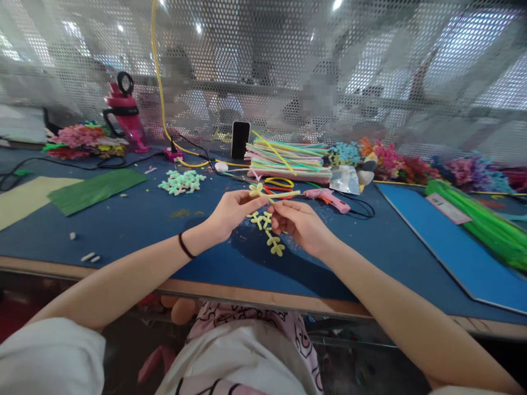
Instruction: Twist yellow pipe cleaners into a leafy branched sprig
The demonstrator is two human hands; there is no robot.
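A pale yellow pipe cleaner (284, 195) with small loops bent at its left end is pinched between my two hands above the table. My left hand (233, 214) grips it just below the loops, thumb and fingers closed. The fingers of my right hand (302, 224) are closed on it as well, with a straight length sticking out to the right above them. Beneath the hands, several yellow pipe-cleaner flowers (275, 245) lie on the blue tabletop (206, 263), partly hidden by my right hand.
A pink glue gun (329, 199) and a bundle of pipe cleaners (288, 159) lie beyond my hands, near a standing phone (240, 140). Mint-coloured flower pieces (181, 181) are left. A pink bottle (127, 118) stands behind. Right lies a blue board (444, 247) under green packets (481, 225).
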